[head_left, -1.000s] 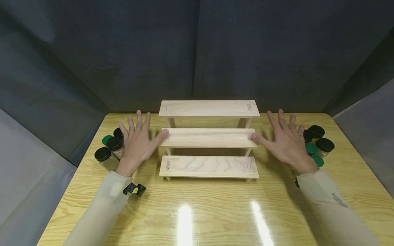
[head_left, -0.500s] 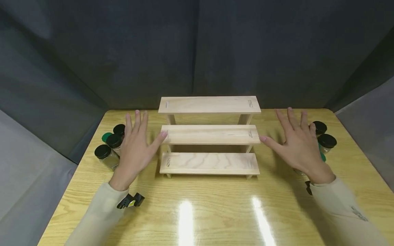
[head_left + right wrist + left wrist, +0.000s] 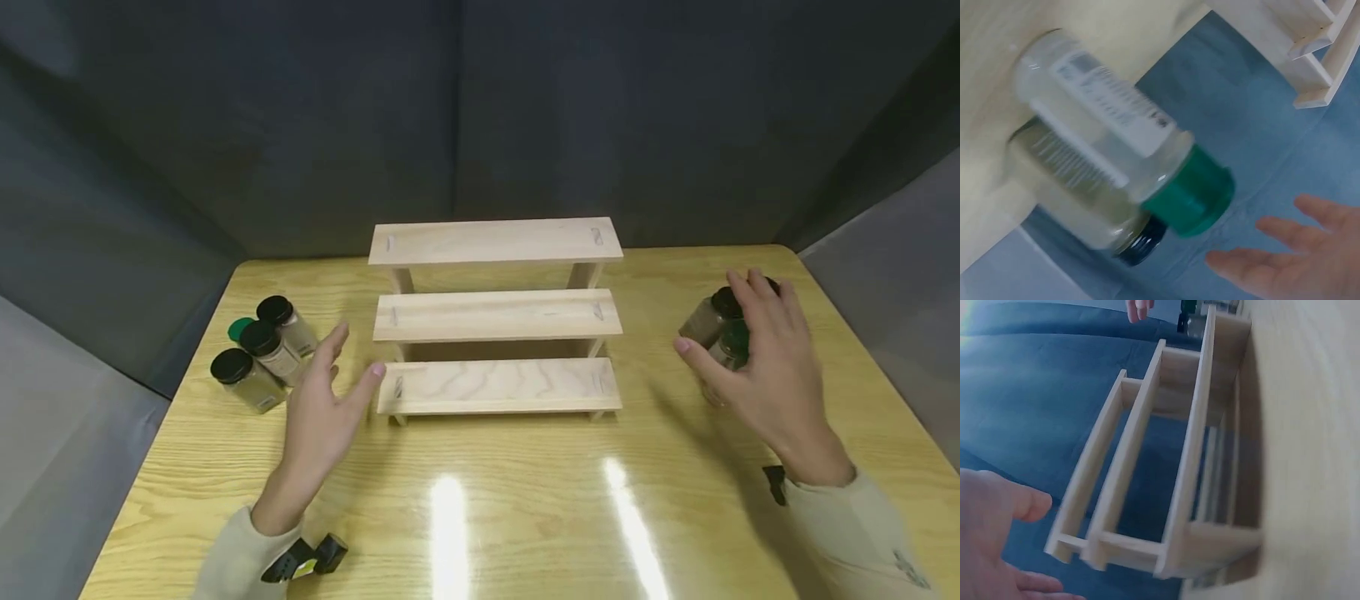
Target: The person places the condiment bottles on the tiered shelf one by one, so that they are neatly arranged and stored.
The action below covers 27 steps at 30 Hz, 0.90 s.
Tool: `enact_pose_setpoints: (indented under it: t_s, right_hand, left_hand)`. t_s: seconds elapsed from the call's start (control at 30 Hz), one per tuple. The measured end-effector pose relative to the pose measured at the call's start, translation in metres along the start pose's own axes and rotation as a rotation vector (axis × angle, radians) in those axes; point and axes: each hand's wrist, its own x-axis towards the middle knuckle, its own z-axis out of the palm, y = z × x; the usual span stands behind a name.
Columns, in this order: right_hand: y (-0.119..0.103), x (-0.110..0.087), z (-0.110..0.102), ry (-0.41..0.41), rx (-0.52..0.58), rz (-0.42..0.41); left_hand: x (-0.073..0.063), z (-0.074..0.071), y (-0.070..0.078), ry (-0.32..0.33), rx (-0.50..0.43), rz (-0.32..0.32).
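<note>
A three-tier wooden shelf (image 3: 498,317) stands in the middle of the table. My left hand (image 3: 315,425) hovers off its left side with thumb and fingers spread, the thumb tip overlapping the lowest tier's end in the head view. In the left wrist view, a gap shows between that hand (image 3: 991,531) and the shelf (image 3: 1179,462). Over on the right, my right hand (image 3: 780,387) is above a group of spice jars (image 3: 705,323), partly covering them. The right wrist view shows its extended fingers (image 3: 1291,234) near a green-capped jar (image 3: 1110,106) and a black-capped jar (image 3: 1079,187), holding neither.
Several spice jars (image 3: 258,388) with black caps and one green cap (image 3: 240,327) stand together at the table's left. Dark curtains (image 3: 525,108) rise behind the table, and lighter grey cloth (image 3: 60,467) hangs at the sides.
My left hand has drawn back from the middle tier toward the front and turned. The right hand has shifted right, away from the shelf and over the jars. The head view has shifted slightly.
</note>
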Motion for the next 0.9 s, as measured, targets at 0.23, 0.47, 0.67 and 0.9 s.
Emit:
enact_pose_setpoints:
  t_s: [0.23, 0.47, 0.67, 0.9]
  right_hand:
    - [0.018, -0.016, -0.005, 0.178, 0.023, -0.029]
    - [0.039, -0.028, 0.001, 0.292, -0.036, -0.07]
    - [0.046, -0.039, 0.002, 0.273, -0.077, 0.074]
    - [0.051, -0.045, 0.001, 0.149, -0.088, 0.24]
  left_hand:
    - [-0.004, 0.01, -0.013, -0.111, -0.187, -0.207]
    - [-0.002, 0.015, -0.02, -0.186, -0.409, -0.358]
    - [0.0, 0.015, -0.023, -0.194, -0.47, -0.432]
    - [0.003, 0.018, -0.03, -0.22, -0.566, -0.488]
